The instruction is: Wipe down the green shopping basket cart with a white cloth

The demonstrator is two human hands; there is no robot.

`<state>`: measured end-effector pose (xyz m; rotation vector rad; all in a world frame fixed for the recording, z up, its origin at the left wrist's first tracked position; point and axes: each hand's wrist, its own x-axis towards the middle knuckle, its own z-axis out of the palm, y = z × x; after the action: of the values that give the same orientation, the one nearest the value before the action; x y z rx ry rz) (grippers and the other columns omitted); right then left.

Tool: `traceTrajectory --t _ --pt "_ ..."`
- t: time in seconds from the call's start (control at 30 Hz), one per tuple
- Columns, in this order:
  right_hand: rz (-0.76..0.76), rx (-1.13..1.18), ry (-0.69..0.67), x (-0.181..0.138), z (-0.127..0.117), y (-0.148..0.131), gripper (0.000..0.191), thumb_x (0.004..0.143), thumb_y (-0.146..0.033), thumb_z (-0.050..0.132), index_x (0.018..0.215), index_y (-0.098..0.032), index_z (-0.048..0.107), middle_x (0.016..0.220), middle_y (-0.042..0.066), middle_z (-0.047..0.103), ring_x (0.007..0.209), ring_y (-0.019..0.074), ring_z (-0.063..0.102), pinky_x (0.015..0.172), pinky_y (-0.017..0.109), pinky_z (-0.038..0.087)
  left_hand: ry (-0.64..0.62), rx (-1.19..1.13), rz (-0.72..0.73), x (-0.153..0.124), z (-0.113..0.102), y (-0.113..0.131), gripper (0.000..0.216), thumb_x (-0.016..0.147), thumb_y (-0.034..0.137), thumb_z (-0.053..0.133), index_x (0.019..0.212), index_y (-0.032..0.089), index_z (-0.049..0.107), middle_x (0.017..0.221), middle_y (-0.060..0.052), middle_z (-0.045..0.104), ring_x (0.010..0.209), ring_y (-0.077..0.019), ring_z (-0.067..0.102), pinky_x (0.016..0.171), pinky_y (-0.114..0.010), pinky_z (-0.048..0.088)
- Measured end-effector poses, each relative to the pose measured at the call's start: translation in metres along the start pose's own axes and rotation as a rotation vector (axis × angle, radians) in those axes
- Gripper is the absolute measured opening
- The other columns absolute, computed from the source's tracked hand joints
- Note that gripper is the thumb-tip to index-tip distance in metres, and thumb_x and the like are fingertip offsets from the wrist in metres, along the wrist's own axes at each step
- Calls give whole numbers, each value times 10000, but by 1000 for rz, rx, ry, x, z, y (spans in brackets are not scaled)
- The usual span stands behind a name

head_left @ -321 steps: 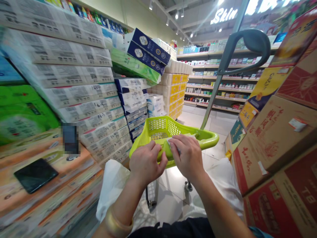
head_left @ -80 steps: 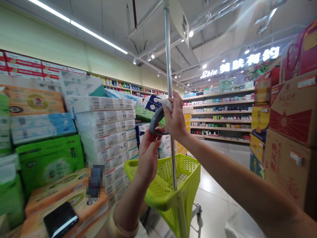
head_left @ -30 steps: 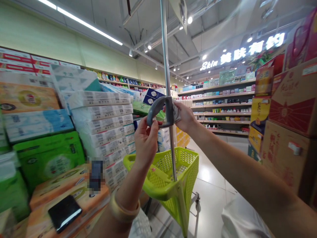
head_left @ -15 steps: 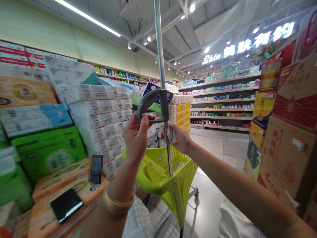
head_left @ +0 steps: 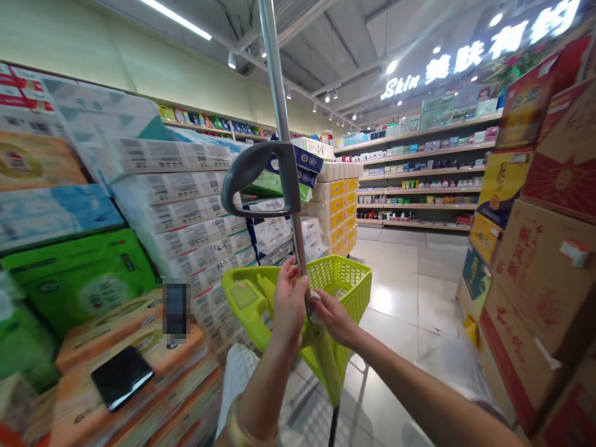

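A tall metal pole [head_left: 275, 74] with a grey loop handle [head_left: 293, 180] rises from the lime-green shopping cart [head_left: 363, 273]. My left hand [head_left: 289, 304] is closed about the lower pole, below the loop, with its thumb against the metal and its fingertips partly behind it. Pinched in my right hand [head_left: 334, 318] is a small white cloth or tissue [head_left: 316, 309], pressed to the pole just above the cart's frame. Most of the cloth is hidden by the fingers.
Wrapped paper packs [head_left: 186, 198] and orange cartons [head_left: 186, 366] are stacked at left, with a dark phone [head_left: 121, 377] lying on one. Brown and red boxes [head_left: 535, 267] line the right side. Stocked shelves [head_left: 419, 180] stand behind a tiled floor [head_left: 395, 273].
My left hand has let go of the grey loop handle and moved down to the lower pole. My right hand has slid down the pole with the white cloth.
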<state>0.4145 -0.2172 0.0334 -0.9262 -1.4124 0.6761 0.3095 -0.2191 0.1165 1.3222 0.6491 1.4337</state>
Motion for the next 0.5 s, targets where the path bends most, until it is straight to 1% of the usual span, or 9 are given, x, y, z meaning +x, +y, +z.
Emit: traceTrajectory --t 0.07,0.13,0.17,0.23,0.3,0.37,0.5 --pt "-72 -144 44 -9 2 13 328 938 -462 399 917 -200 594 888 38 610 842 177 566 798 322 470 -27 28 -77 -5 0 -16 375 741 267 624 1106 196 578 979 -40 657 939 -175 624 821 -293 478" --pt "-147 -239 89 -16 4 21 283 953 -382 383 1027 -212 596 982 58 620 963 200 565 885 354 452 -59 47 -117 -8 1 -24 295 728 281 632 1003 179 603 820 -10 648 799 -148 612 756 -263 468" --pt "-177 -275 106 -20 5 23 276 953 -351 383 1086 -219 586 1015 64 622 1004 207 557 907 363 445 -72 47 -129 -9 1 -26 267 724 291 636 963 176 604 745 12 622 724 -129 589 716 -245 457" --pt "-211 -347 125 -26 7 26 291 947 -312 391 1167 -228 562 1040 72 625 1022 216 552 910 373 445 -82 29 -138 -11 2 -28 241 716 307 640 916 182 592 650 52 555 611 -99 526 639 -217 426" --pt "-224 -429 139 -31 7 27 287 941 -298 400 1164 -222 566 1032 80 627 993 222 555 891 379 447 -77 14 -131 -11 2 -28 231 706 303 645 895 191 575 632 69 510 574 -86 486 600 -203 400" --pt "-227 -502 145 -34 6 28 264 941 -294 400 1108 -213 588 1037 86 626 981 226 553 890 387 436 -83 18 -125 -11 3 -28 225 698 291 650 884 196 564 636 74 491 569 -81 468 590 -197 387" --pt "-182 -570 171 -38 1 32 239 946 -265 396 1047 -211 606 1031 76 631 975 212 552 893 375 408 -104 27 -113 -12 2 -27 229 676 276 666 864 202 560 630 81 461 557 -76 431 585 -199 377"
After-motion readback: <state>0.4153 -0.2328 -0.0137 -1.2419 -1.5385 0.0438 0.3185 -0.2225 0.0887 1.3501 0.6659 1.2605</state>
